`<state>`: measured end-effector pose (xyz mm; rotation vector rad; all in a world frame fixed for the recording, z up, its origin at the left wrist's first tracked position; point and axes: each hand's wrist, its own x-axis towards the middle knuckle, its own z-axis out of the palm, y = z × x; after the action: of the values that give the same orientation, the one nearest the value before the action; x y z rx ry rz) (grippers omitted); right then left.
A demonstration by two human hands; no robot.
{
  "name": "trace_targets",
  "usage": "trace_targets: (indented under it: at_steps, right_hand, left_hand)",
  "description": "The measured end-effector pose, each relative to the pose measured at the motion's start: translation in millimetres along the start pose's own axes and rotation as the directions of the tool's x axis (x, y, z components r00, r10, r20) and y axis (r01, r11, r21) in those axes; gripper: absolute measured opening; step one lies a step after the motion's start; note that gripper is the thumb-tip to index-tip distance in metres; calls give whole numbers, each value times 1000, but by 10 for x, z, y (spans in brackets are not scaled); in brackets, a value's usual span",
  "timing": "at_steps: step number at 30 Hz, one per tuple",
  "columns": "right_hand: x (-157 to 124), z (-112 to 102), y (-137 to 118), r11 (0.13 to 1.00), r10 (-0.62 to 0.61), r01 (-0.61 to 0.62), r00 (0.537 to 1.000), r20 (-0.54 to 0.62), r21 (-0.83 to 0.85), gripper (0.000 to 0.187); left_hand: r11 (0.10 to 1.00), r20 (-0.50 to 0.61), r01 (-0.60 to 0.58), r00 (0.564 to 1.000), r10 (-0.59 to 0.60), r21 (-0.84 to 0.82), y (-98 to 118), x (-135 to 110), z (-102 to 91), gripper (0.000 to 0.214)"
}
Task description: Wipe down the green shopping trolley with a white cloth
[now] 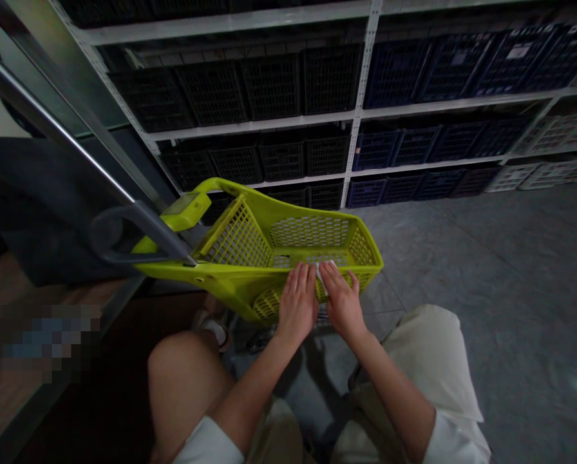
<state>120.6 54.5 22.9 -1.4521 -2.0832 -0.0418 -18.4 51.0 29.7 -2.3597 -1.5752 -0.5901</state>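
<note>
A lime-green plastic shopping cart (pixel 230 278) with mesh sides stands in front of me, its long near side towards my knees. My left hand (pixel 298 308) lies on that near side, fingers stretched out together and reaching up to the rim. Close beside it, my right hand (pixel 344 306) presses a small white cloth or wipe (pixel 321 280) against the rim, with its thumb apart. Most of the white piece is hidden under the fingers, and its exact kind is unclear. A slanted mesh flap (pixel 240 238) stands inside the cart at its handle end.
White metal shelving (pixel 359 109) behind the cart carries rows of black crates (pixel 272 90), dark blue crates (pixel 455 67) and pale crates (pixel 554 173). At left are a metal pole (pixel 71 113) and a grey loop-shaped handle (pixel 143 235). Grey floor (pixel 501 258) extends to the right.
</note>
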Motion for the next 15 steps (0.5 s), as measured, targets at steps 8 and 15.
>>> trace_targets:
  at_steps: [8, 15]
  right_hand:
    - [-315, -118, 1024, 986, 127, -142, 979, -161, -83, 92]
    - [-134, -7, 532, 964, 246, -259, 954, -172, -57, 69]
  left_hand:
    - [999, 63, -39, 997, 40, -13, -35, 7, -74, 70]
    - [999, 75, -48, 996, 48, 10, -30, 4, -72, 74]
